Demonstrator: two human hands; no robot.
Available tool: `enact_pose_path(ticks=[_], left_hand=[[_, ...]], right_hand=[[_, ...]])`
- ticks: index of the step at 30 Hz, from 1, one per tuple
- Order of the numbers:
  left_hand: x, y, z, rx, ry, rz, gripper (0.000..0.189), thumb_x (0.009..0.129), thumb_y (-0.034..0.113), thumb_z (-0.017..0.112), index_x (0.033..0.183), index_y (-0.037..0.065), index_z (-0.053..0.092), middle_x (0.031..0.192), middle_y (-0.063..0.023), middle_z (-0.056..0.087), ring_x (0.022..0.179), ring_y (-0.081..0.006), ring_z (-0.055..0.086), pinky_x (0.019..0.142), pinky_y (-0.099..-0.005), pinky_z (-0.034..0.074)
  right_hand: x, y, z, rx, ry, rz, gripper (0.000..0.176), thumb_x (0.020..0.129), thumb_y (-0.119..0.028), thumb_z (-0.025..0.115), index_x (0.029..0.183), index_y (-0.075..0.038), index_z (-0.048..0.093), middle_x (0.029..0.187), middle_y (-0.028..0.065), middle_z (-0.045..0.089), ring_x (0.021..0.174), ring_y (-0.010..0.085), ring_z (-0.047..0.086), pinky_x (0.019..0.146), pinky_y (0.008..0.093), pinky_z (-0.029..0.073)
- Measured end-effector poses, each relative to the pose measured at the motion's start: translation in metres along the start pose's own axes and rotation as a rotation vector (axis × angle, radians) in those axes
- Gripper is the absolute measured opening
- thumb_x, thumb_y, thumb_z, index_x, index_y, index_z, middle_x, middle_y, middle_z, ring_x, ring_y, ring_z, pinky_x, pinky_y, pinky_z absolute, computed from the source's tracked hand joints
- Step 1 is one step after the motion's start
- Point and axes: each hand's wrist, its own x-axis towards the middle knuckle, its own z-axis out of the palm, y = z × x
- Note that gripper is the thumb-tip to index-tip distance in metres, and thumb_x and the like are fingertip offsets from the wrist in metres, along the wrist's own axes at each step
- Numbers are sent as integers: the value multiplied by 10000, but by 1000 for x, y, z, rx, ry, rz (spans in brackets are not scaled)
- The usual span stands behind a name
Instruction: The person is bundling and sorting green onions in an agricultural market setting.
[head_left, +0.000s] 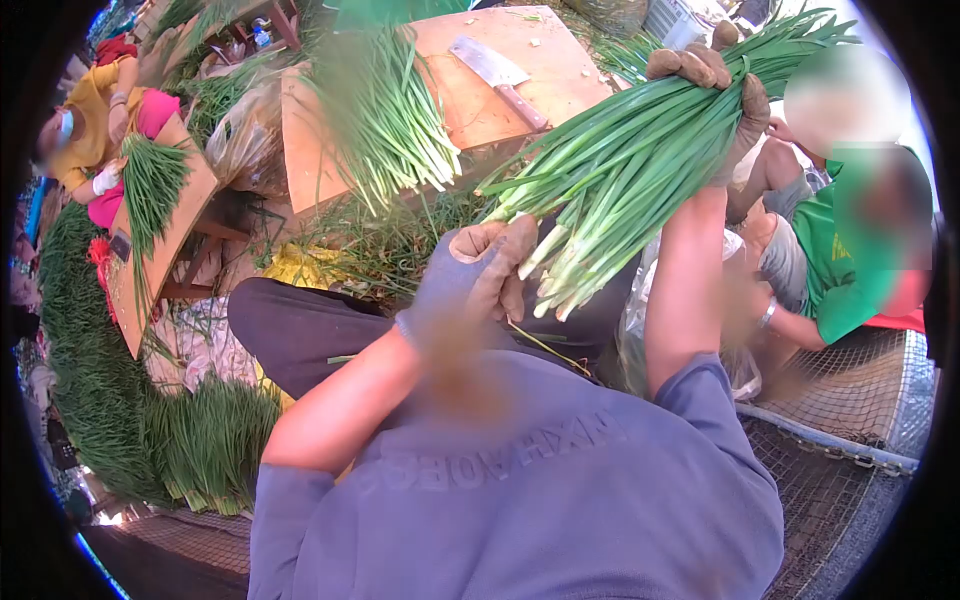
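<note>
My right hand (715, 85), in a soiled glove, is wrapped round a thick bundle of garlic chives (630, 170). The bundle slants, with its pale cut ends low in the middle and its leaf tips at the upper right. Close beside those cut ends is my left hand (480, 265), gloved in grey and brown, its fingers curled closed. What it pinches is hidden. A thin yellowish strand (545, 345) trails below its fingers. Beyond my hands, a cleaver (495, 75) and a loose pile of chives (385, 110) lie on a wooden board (345, 165).
At the right, close to my right arm, sits a person in a green shirt (845, 250). Another person in yellow (100, 110) holds chives at a low table (185, 215) on the left. Stacked chives (90, 370) line the left side. Netting (830, 390) is at the lower right.
</note>
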Motion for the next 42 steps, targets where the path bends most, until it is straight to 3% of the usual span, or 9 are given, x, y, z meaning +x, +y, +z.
enact_pose_path(ticks=[6, 9, 11, 15, 18, 24, 30, 38, 42], left_hand=[[-24, -19, -33, 1090, -7, 564, 378, 990, 266, 536, 686, 59, 619, 569, -90, 588, 505, -220, 586, 506, -321, 465], [-26, -66, -107, 1620, -430, -240, 462, 985, 452, 424, 900, 78, 682, 835, -198, 680, 822, -394, 662, 735, -518, 502], [-22, -41, -107, 1551, -448, -414, 441, 979, 448, 461, 1097, 81, 674, 1021, -204, 680, 974, -373, 648, 864, -495, 498], [15, -33, -68, 892, 217, 551, 541, 976, 412, 561, 1319, -6, 554, 1177, -192, 628, 1120, -203, 610, 1004, -361, 437], [36, 3, -29, 458, 150, 535, 458, 1010, 350, 533, 1260, -31, 573, 1105, -150, 639, 1075, -168, 603, 958, -309, 447], [40, -20, -59, 1193, 327, 967, 84, 924, 90, 566, 963, 48, 628, 802, -162, 630, 740, -377, 618, 645, -448, 480], [-21, -97, -160, 1575, -391, -318, 296, 932, 265, 575, 1093, 35, 670, 949, -207, 685, 922, -398, 636, 796, -448, 516], [-35, 44, -13, 233, -83, 144, 441, 1022, 346, 504, 1224, -26, 629, 654, -33, 588, 565, -64, 533, 537, -207, 431], [3, 49, 23, 372, -64, 131, 448, 1019, 380, 506, 1174, -19, 637, 566, 6, 517, 467, -47, 454, 459, -203, 366]], right_hand=[[-3, -23, -5, 92, 64, -57, 473, 881, -170, 644, 1297, 6, 503, 855, 34, 558, 880, 162, 521, 961, 352, 365], [-5, -36, -12, 91, 76, -80, 453, 875, -154, 654, 1266, 21, 506, 863, 31, 566, 902, 152, 534, 944, 322, 389], [-3, -36, -10, 246, 54, -79, 458, 878, -156, 652, 1274, 16, 500, 871, 20, 567, 911, 137, 541, 952, 324, 397], [1, -23, -6, 249, 21, -23, 436, 880, -155, 649, 1254, 18, 508, 867, 4, 567, 917, 129, 552, 946, 321, 411], [7, -9, -3, 366, 21, 21, 378, 876, -158, 655, 1196, 12, 547, 836, 0, 562, 891, 128, 558, 931, 303, 418], [9, -25, -25, 161, 70, 42, 320, 891, -191, 636, 1150, -4, 630, 893, 30, 647, 912, 135, 595, 983, 298, 439], [-2, -50, -64, 183, 201, -61, 356, 895, -208, 641, 1184, 0, 636, 892, 32, 693, 929, 152, 623, 965, 299, 467], [3, -26, -67, 189, 187, -16, 346, 884, -204, 658, 1159, 3, 635, 862, 40, 680, 885, 152, 616, 954, 302, 466], [9, -4, -34, 201, 34, 33, 389, 908, -169, 630, 1258, -29, 531, 867, 7, 571, 909, 123, 565, 978, 309, 421]])
